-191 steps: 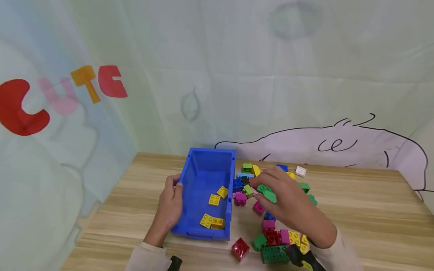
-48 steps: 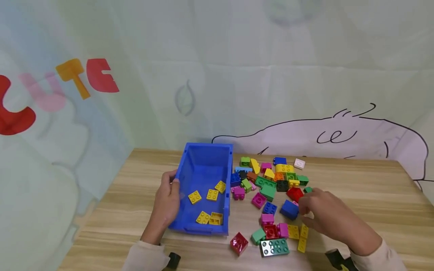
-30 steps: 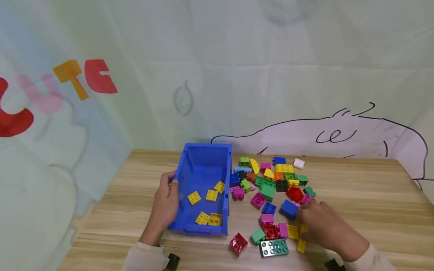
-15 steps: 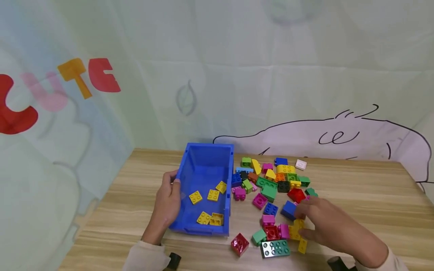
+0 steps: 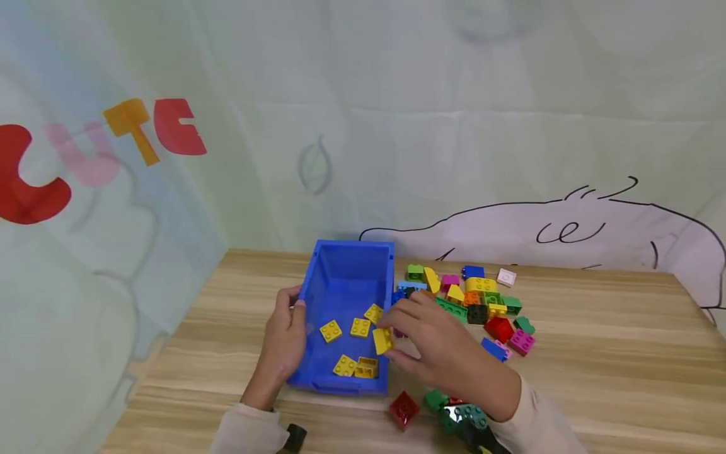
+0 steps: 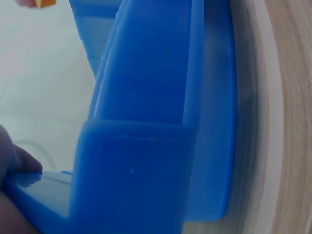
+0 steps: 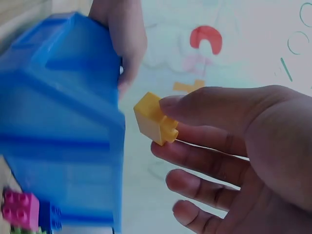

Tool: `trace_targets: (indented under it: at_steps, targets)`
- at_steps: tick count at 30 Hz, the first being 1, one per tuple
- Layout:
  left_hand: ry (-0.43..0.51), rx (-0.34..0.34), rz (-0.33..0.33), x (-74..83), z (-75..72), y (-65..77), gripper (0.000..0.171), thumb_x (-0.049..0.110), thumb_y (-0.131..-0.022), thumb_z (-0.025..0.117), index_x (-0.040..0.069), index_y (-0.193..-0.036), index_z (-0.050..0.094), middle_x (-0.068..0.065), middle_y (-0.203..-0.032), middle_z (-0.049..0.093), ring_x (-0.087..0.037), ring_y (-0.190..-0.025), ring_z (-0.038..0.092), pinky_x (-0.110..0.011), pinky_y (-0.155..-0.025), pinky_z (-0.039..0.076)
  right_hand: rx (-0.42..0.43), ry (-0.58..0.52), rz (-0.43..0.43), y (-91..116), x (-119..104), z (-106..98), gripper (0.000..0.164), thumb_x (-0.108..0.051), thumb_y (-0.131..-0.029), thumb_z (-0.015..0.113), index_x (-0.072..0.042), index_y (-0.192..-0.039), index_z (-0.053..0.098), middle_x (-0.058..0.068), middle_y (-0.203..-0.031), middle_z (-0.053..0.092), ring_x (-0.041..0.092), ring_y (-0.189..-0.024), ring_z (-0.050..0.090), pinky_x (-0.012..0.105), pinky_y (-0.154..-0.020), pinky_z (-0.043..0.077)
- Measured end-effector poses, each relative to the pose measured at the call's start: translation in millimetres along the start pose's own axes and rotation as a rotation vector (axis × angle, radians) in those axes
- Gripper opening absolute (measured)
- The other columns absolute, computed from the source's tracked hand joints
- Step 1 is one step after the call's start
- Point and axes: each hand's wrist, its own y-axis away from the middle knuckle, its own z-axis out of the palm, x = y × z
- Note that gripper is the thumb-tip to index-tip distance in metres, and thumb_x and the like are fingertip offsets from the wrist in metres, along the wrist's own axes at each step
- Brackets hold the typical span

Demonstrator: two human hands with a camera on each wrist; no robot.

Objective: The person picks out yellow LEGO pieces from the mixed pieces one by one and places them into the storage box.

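My left hand (image 5: 283, 343) grips the left wall of a blue bin (image 5: 334, 287), with its thumb over the rim. Several yellow bricks (image 5: 360, 327) lie on the bin's floor. Between thumb and fingers my right hand (image 5: 442, 347) pinches a yellow toy brick (image 5: 382, 340), held at the bin's right rim. In the right wrist view this brick (image 7: 151, 119) shows its studs toward the palm, while the ring and little fingers stay off it. The left wrist view shows the bin's outer wall (image 6: 131, 180) close up and part of the left thumb (image 6: 27, 161).
Mixed toy bricks spread right of the bin, among them a red brick (image 5: 499, 329), a magenta brick (image 5: 522, 342) and a white piece (image 5: 507, 277). A dark red brick (image 5: 404, 410) lies near the bin's front corner. My right arm hides some bricks. A printed curtain (image 5: 454, 157) hangs behind the table.
My right hand has picked up a yellow brick from the near right bricks and carried it left to the bin. Earlier, another yellow brick came into the bin. The left hand keeps its grip.
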Motion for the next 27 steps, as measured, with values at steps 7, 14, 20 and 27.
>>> trace_targets:
  at_steps: [7, 14, 20, 27]
  targets:
    - [0.006, -0.001, 0.006, 1.5, 1.0, 0.5, 0.035, 0.016, -0.109, 0.032, 0.004, -0.141, 0.04, -0.021, -0.136, 0.054, -0.038, -0.117, 0.06, -0.057, -0.097, 0.047, -0.023, 0.033, -0.002, -14, -7, 17, 0.032, -0.024, -0.083, 0.083, -0.015, -0.111, 0.072, -0.003, -0.109, 0.07, 0.014, -0.097, 0.053, 0.033, -0.081, 0.055]
    - [0.0, 0.014, 0.008, 1.7, 0.6, 0.2, 0.035, 0.015, -0.108, 0.033, 0.004, -0.14, 0.041, -0.02, -0.137, 0.053, -0.038, -0.119, 0.059, -0.058, -0.099, 0.046, -0.059, 0.096, -0.015, -17, -8, 28, 0.035, -0.026, -0.082, 0.084, -0.013, -0.112, 0.072, 0.0, -0.109, 0.071, 0.016, -0.093, 0.053, 0.033, -0.079, 0.054]
    - [-0.002, 0.013, 0.015, 1.9, 0.6, 0.6, 0.035, 0.015, -0.108, 0.032, 0.003, -0.14, 0.04, -0.021, -0.135, 0.054, -0.038, -0.117, 0.06, -0.057, -0.096, 0.047, -0.086, 0.111, 0.004, -17, -9, 29, 0.039, -0.027, -0.082, 0.083, -0.012, -0.117, 0.071, 0.001, -0.112, 0.07, 0.017, -0.093, 0.052, 0.033, -0.08, 0.054]
    - [-0.002, 0.002, 0.001, 1.1, 0.3, 0.6, 0.035, 0.016, -0.108, 0.031, 0.004, -0.14, 0.04, -0.021, -0.132, 0.055, -0.037, -0.114, 0.061, -0.056, -0.094, 0.048, -0.082, 0.097, 0.012, -14, -8, 25, 0.038, -0.025, -0.082, 0.083, -0.012, -0.116, 0.072, 0.001, -0.114, 0.07, 0.017, -0.098, 0.054, 0.035, -0.084, 0.055]
